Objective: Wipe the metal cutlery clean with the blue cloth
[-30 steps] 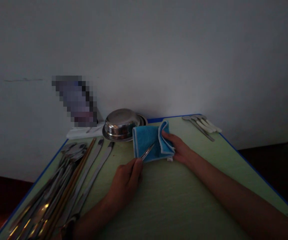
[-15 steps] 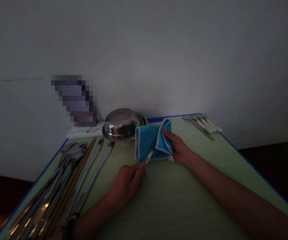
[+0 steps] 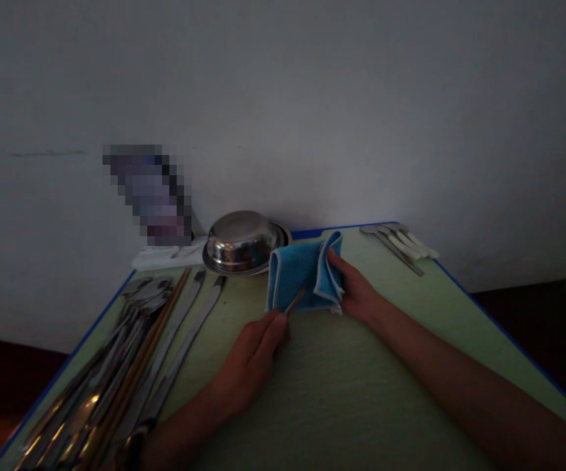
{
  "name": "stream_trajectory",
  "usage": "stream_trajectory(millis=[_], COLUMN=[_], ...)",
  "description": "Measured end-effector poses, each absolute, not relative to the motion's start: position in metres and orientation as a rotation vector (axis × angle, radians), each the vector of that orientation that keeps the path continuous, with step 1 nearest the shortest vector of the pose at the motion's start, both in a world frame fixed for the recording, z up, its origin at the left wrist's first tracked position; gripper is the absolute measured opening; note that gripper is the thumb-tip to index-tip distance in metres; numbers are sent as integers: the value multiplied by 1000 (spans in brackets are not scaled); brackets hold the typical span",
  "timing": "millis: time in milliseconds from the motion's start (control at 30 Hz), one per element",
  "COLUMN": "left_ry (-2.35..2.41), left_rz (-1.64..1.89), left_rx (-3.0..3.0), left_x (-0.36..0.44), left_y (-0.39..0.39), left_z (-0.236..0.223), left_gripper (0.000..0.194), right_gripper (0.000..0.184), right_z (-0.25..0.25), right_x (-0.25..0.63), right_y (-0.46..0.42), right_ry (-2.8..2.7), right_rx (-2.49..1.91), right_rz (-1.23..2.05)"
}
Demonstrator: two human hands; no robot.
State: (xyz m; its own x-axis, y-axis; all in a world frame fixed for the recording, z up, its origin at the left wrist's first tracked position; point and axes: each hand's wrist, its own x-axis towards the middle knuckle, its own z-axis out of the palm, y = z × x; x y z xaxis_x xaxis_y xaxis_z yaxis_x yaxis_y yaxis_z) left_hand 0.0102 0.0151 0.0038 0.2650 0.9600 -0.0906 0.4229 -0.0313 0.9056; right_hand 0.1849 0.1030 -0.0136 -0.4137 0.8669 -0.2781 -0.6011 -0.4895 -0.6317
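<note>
My left hand [image 3: 258,347] is closed on a thin metal utensil [image 3: 294,302], whose bare part points up and right against a blue cloth [image 3: 290,275]. Its end is hard to make out, so its kind is unclear. The cloth has pale edging and hangs folded above the table, its right side bent over. Gripping that side is my right hand [image 3: 358,291], thumb in front and the other fingers mostly hidden behind. Just behind the cloth, an upside-down steel bowl [image 3: 241,239] rests on the table.
Left on the green table [image 3: 351,392] lie several metal spoons [image 3: 86,405], wooden chopsticks [image 3: 138,353] and two table knives [image 3: 189,343]. White-handled cutlery [image 3: 407,245] lies far right. A pixelated upright object [image 3: 148,196] stands by white tissue [image 3: 165,255]. A wall [image 3: 312,131] borders the back.
The cloth and my right hand have shifted slightly right and up. My left hand has edged right, and the utensil's visible part now looks darker and shorter.
</note>
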Motion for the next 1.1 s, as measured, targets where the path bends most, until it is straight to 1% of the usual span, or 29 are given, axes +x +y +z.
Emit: stream_trajectory(millis=[167, 300, 367, 500, 600, 767, 867, 967, 1100], left_ry=[1329, 1355, 1366, 1434, 1504, 1491, 1531, 1558, 1523], left_rz=[799, 857, 860, 808, 764, 596, 437, 319, 317], left_rx=[1564, 1457, 1440, 1509, 1618, 1794, 1922, 2004, 2039], left_x=[12, 11, 11, 11, 12, 13, 14, 15, 13], left_y=[16, 19, 20, 20, 21, 21, 20, 19, 18], left_z=[3, 3, 4, 5, 7, 5, 4, 3, 3], left_gripper=[37, 35, 30, 25, 24, 29, 32, 31, 30], right_gripper=[24, 38, 42, 41, 41, 29, 20, 22, 23], right_z=[-11, -8, -9, -9, -4, -9, -19, -23, -20], right_x=[185, 186, 186, 185, 185, 183, 180, 177, 175], right_y=[104, 104, 105, 105, 104, 104, 105, 104, 100], right_ry=[-515, -506, -532, -583, -522, -567, -654, -730, -768], right_rx=[-730, -746, -743, -712, -730, -750, -896, -934, -942], right_rz=[1970, 1959, 1985, 2034, 1973, 1948, 1813, 1696, 1648])
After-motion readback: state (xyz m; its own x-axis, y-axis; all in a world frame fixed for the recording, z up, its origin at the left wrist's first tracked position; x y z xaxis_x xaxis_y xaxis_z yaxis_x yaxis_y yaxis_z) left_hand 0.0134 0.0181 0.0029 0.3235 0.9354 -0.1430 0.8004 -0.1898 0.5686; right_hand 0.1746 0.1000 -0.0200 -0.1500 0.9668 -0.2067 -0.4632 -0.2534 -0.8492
